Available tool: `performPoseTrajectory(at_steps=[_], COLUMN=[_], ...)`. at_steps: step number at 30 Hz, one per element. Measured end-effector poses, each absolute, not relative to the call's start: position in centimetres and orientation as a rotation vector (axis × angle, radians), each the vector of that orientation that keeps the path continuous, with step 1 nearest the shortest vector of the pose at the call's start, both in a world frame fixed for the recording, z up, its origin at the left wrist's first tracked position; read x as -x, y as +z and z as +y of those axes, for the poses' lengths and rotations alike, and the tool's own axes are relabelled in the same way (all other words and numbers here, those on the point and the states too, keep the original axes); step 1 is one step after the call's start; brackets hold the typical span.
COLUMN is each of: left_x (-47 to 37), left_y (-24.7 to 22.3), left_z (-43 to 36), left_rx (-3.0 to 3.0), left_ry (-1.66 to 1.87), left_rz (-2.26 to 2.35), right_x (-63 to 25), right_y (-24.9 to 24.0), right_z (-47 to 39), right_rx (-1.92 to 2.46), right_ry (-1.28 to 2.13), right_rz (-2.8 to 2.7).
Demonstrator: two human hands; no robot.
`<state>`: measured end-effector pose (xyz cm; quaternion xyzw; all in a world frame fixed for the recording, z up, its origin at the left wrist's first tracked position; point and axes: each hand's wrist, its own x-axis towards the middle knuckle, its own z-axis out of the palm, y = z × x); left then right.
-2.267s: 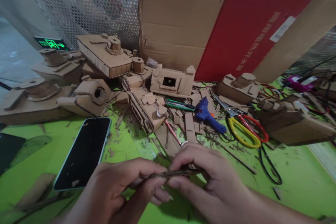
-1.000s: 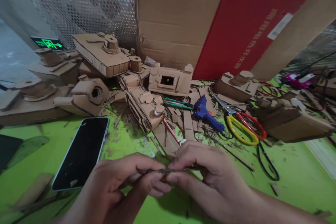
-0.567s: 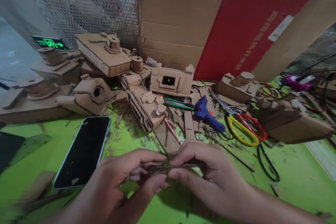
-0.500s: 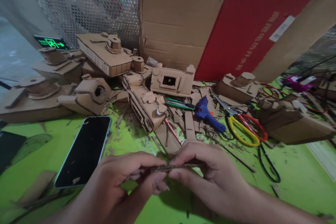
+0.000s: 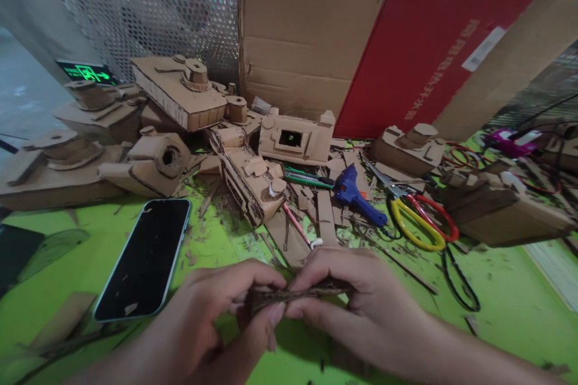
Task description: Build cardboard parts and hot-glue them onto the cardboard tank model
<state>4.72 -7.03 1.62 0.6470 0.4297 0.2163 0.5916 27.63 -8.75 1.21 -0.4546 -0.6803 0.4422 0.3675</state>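
Near the front of the green table, a thin strip of brown cardboard [image 5: 300,295] is seen edge-on between both hands. My left hand [image 5: 230,307] pinches its left end between thumb and fingers. Its right part is gripped by my right hand [image 5: 352,295], with thumb below and index finger above. The two hands' fingertips nearly meet at the strip's middle. Just beyond the hands lie a pink stick [image 5: 295,224] and flat cardboard scraps [image 5: 326,216]. A black-screened phone [image 5: 145,258] lies left of my left hand.
Several cardboard models [image 5: 246,177] stand across the back and both sides. A blue glue gun [image 5: 359,195], a green cutter [image 5: 307,177] and red-and-yellow scissors [image 5: 418,222] lie behind my right hand. Large cardboard sheets [image 5: 307,30] stand behind.
The strip has turned slightly in the fingers, and more of its edge shows at the left. My left fingers have shifted a little on it; both hands keep their grip.
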Motion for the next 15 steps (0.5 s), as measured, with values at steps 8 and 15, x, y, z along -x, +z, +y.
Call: performPoseTrajectory(at_steps=[8,15], left_x=[-4.3,-4.3], left_y=[1.2,2.0], left_z=[-5.9,-4.8], left_rx=[-1.519,-1.255], left_ry=[0.622,0.664], left_rz=[0.962,1.087], right_x=[-28.7,-36.3], right_y=[2.6,4.3], right_z=[-8.2,-5.1], right_rx=[1.260,2.287], right_ry=[1.109,0.121], right_rz=[-1.796,-2.123])
